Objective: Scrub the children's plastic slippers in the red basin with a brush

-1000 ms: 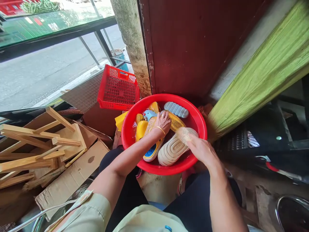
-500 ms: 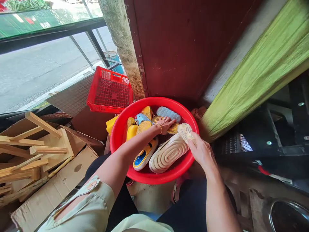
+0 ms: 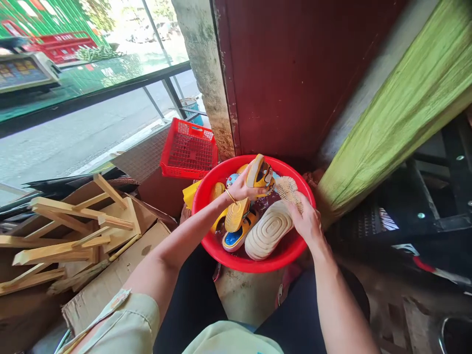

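One red basin [image 3: 211, 235], one brush [image 3: 287, 191], four-plus slippers [image 3: 268, 231], left hand [image 3: 243, 187], right hand [image 3: 306, 223]

Passage: the air above the red basin [image 3: 254, 263], reached from the lower middle of the frame, and a strip of bare floor [image 3: 247, 300] just below its near rim.

Obstacles: left hand [image 3: 241, 189] with raised yellow slipper [image 3: 260, 173] and right hand [image 3: 304, 221] with brush [image 3: 287, 191], close together over the basin; red door [image 3: 287, 73] and concrete pillar [image 3: 206, 73] behind it; red crate [image 3: 188, 150] at upper left; wooden slats [image 3: 73, 231] and cardboard [image 3: 114, 275] at left; green cloth [image 3: 401, 113] and black metal frame [image 3: 416, 221] at right.
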Demonstrator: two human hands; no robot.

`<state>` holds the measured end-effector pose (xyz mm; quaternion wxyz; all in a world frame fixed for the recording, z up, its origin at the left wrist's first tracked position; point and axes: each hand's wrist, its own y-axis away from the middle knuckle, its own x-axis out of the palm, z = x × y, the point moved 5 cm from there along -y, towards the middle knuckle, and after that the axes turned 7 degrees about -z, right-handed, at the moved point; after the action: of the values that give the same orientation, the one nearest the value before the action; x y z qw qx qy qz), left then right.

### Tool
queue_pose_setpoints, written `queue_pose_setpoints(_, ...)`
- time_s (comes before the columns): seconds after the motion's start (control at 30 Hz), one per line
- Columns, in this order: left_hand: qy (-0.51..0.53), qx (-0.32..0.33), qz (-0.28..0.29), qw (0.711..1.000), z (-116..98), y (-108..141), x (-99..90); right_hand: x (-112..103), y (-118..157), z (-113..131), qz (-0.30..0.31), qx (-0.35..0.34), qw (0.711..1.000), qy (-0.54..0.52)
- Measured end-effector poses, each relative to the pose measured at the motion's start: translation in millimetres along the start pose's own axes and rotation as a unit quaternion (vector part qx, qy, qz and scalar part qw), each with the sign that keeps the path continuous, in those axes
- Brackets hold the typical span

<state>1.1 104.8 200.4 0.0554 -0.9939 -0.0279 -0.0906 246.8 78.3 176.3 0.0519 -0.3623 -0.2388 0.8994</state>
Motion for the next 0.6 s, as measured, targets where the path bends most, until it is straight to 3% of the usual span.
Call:
queue_pose_setpoints(0.1, 0.098, -0.079, -0.042, 0.991, 13.3, 26.5, -14.9, 4.2, 1.8, 20.9, -0.027, -0.031, 0.998, -0.036)
queue_pose_setpoints(0.2, 0.199, -0.137, -0.107, 0.965, 36.7, 55.8, -37.6, 10.7, 13.6, 49.8, -0.037, -0.068, 0.995, -0.069)
queue_pose_setpoints(0.37, 0.266, -0.192, -0.159, 0.931, 67.8, 83.6, -53.2, 44.4, 45.0, 97.3, 0.072, -0.168, 0.981, -0.060)
queue_pose_setpoints(0.47, 0.278, -0.208, -0.159, 0.924, 71.3, 80.9, -48.4, 61.7, 43.7, 93.6, 0.113, -0.176, 0.978, 0.001)
queue_pose_setpoints(0.6, 0.273, -0.232, -0.152, 0.921, 72.0, 78.5, -43.9, 57.0, 21.7, 66.3, 0.037, -0.119, 0.991, 0.041)
